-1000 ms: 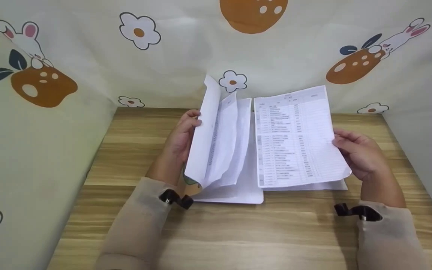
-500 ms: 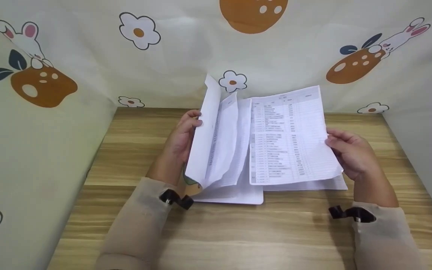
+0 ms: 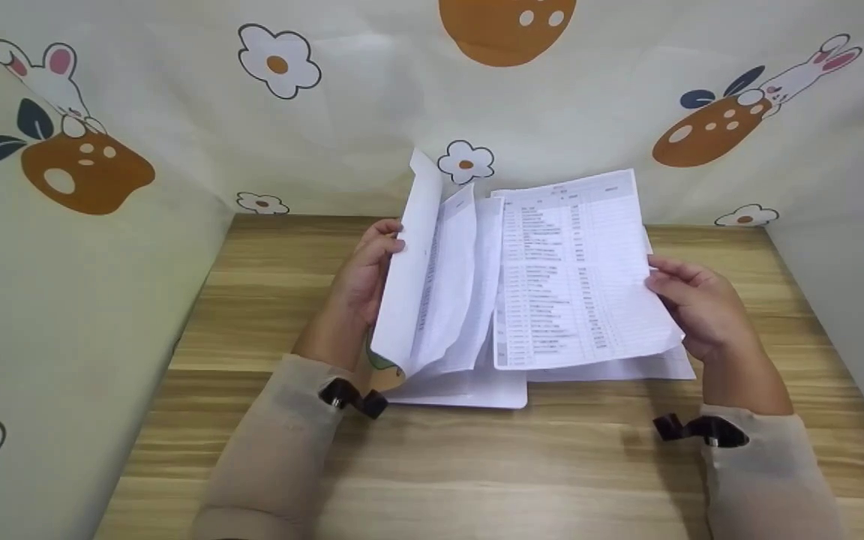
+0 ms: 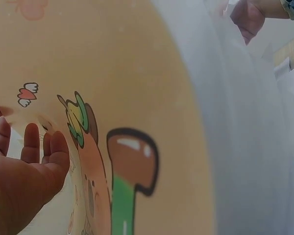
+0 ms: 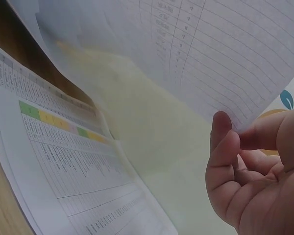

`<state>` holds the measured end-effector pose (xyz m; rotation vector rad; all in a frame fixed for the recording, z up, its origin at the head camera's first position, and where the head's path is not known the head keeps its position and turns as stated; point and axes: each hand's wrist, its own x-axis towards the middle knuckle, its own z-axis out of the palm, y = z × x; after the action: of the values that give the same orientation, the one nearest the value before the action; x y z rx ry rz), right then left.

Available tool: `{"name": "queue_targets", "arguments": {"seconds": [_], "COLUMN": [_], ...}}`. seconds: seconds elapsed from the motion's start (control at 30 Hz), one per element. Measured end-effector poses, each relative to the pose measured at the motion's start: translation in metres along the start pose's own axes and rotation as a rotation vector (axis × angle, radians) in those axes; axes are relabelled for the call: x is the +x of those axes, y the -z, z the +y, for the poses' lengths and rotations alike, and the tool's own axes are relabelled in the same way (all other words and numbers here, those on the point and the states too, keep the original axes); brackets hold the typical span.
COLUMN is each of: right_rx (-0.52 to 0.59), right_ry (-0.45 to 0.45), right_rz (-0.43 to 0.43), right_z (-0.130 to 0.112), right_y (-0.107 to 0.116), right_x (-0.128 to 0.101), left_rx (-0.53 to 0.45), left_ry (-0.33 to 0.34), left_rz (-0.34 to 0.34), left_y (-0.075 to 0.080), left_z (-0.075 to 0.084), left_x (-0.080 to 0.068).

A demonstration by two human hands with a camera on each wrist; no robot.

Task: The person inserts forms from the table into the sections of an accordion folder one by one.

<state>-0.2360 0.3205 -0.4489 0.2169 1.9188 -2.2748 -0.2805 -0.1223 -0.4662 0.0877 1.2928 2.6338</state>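
We are looking at a wooden table (image 3: 267,300) lying under pale light, its grain running from nine o'clock to three o'clock. A cream printed cloth backdrop (image 3: 372,112) is standing round it at nine, twelve and three o'clock. On the cloth, a white flower (image 3: 279,61) is showing at eleven o'clock, an orange mushroom (image 3: 505,26) at twelve, and a white rabbit (image 3: 807,71) is leaning at two o'clock beside another mushroom.
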Motion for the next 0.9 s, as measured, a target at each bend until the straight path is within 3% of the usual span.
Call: {"name": "queue_targets", "arguments": {"seconds": [0.2, 0.5, 0.9], "right_rx": [-0.007, 0.002, -0.009], "right_ry": [0.006, 0.003, 0.006], "right_rz": [0.01, -0.061, -0.089], "right_z": [0.001, 0.005, 0.012], "right_y": [-0.001, -0.013, -0.027], "right_x": [0.0, 0.0, 0.0], "left_rx": [0.017, 0.016, 0.007], "left_ry": [0.005, 0.012, 0.009], "left_rz": [0.009, 0.009, 0.0], "left_y": [0.0, -0.001, 0.0], "left_z": [0.0, 0.0, -0.001], "left_x": [0.0, 0.0, 0.001]}}
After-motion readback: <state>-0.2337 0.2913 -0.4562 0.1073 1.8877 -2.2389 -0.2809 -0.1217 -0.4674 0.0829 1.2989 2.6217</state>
